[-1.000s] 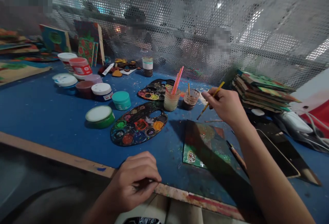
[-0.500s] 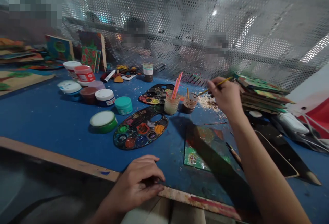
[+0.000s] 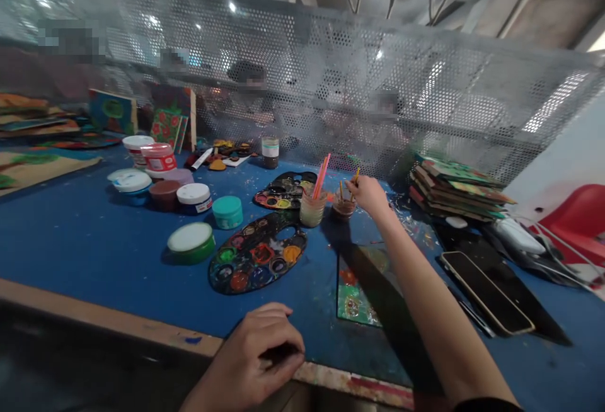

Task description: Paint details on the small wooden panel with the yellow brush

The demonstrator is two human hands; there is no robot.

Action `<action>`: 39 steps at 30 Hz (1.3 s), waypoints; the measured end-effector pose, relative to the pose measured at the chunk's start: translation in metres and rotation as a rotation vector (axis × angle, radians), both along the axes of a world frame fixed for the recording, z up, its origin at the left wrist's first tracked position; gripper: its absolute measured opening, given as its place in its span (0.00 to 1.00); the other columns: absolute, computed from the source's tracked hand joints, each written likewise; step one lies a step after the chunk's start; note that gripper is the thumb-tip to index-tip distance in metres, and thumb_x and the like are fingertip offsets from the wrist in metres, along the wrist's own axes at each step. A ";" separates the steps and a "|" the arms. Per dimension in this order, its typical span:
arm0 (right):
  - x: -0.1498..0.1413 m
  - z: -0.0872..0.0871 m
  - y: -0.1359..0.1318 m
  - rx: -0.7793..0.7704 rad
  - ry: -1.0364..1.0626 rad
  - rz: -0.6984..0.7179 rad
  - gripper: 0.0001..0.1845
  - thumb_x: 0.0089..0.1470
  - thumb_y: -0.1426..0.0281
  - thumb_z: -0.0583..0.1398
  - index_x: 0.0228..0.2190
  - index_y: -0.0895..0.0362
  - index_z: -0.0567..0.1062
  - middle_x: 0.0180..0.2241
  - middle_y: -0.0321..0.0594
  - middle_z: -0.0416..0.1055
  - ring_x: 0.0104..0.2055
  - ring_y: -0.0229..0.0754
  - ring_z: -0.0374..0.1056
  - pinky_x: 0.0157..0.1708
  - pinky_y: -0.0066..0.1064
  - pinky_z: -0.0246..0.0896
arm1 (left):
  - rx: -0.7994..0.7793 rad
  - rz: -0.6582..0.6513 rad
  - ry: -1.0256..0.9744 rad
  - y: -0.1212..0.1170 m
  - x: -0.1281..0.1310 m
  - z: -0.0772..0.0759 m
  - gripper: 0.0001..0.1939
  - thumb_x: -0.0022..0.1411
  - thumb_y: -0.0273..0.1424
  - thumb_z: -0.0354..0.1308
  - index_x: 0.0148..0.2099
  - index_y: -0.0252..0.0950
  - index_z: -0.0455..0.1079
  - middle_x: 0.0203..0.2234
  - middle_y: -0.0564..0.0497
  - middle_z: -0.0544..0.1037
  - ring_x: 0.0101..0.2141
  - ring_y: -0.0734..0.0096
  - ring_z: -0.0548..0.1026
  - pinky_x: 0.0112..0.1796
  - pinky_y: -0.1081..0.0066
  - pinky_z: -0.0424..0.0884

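My right hand point(image 3: 371, 196) is closed on a thin yellow-handled paintbrush point(image 3: 355, 180). The brush stands nearly upright, its lower end in a jar of brown water point(image 3: 343, 211), where another yellow stick leans. My left hand point(image 3: 265, 352) rests at the table's front edge, fingers curled towards the thumb, with nothing visible in it. Between the hands lies a small painted board point(image 3: 352, 305) in green and red, partly under my right arm's shadow. To its left is a black paint palette point(image 3: 246, 273) with several filled wells. A cloudy jar point(image 3: 312, 213) holds pink sticks beside the brown one.
Several paint tubs, among them a green one point(image 3: 191, 245) and a teal one point(image 3: 227, 213), stand on the left. Another palette point(image 3: 278, 194) lies behind. At right are stacked painted boards point(image 3: 458, 191) and a phone point(image 3: 489, 292). A perforated metal screen point(image 3: 312, 103) rises behind the table.
My right hand has moved left and down, bringing the brush from a slanted position beside the brown jar to nearly upright in it. My left hand stays at the edge; the head view has tilted up.
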State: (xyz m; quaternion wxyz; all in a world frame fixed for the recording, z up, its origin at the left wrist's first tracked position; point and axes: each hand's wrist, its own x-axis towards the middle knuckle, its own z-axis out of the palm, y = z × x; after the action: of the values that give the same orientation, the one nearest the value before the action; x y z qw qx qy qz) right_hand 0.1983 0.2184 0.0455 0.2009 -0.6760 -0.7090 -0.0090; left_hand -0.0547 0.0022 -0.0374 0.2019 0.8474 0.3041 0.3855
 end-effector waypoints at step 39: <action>0.035 0.004 -0.018 0.207 0.190 0.246 0.09 0.59 0.71 0.55 0.38 0.56 0.75 0.38 0.40 0.77 0.38 0.38 0.70 0.40 0.26 0.59 | 0.121 0.383 -0.065 0.027 -0.016 -0.043 0.04 0.57 0.35 0.61 0.33 0.42 0.73 0.46 0.49 0.75 0.41 0.69 0.79 0.40 0.77 0.74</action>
State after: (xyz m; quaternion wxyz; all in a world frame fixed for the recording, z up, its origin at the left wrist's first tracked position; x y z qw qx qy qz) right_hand 0.2331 0.2007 0.0493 0.3347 -0.5579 -0.7594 0.0066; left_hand -0.0709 0.0294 -0.0803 0.0834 0.7716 0.4294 0.4617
